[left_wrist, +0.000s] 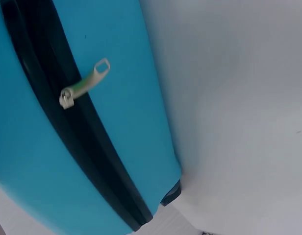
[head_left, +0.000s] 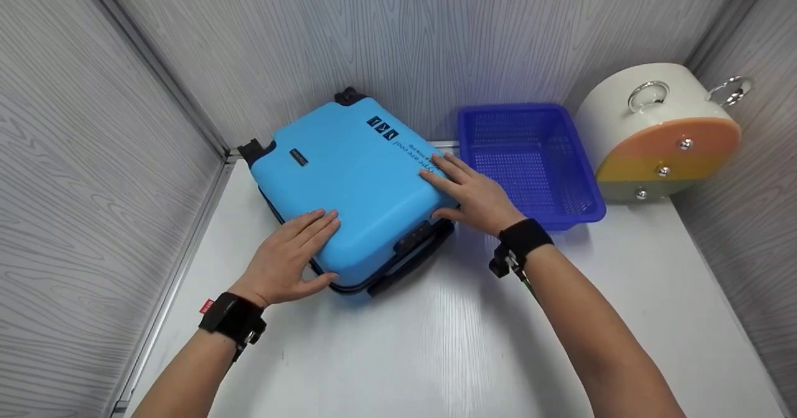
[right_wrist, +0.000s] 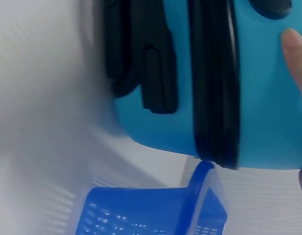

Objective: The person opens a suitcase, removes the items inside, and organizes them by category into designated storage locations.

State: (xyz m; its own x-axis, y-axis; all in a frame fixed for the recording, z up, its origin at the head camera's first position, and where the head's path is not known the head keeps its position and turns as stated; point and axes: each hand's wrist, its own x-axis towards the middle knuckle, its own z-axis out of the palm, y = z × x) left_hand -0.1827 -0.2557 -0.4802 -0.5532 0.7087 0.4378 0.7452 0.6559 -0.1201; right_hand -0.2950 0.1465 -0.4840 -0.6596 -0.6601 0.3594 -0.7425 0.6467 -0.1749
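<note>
A light blue hard-shell suitcase point(head_left: 348, 181) lies flat on the white table, turned at an angle, with its wheels toward the back wall. My left hand point(head_left: 286, 259) rests on its near left corner, fingers straight over the top and thumb at the side. Across the near right corner lies my right hand point(head_left: 476, 197), fingers spread over the printed lettering, thumb against the handle side. In the left wrist view a metal zipper pull point(left_wrist: 85, 85) hangs on the black zipper band. The right wrist view shows the black carry handle point(right_wrist: 121, 49) and my right thumb point(right_wrist: 295, 54) on the shell.
Right of the suitcase stands a blue plastic basket point(head_left: 591, 200), close to its corner. A rounded cream box point(head_left: 613, 116) with orange, yellow and green drawers and metal rings stands at the back right. Wood-grain panels point(head_left: 398, 38) enclose the white table point(head_left: 436, 349) at the back and sides.
</note>
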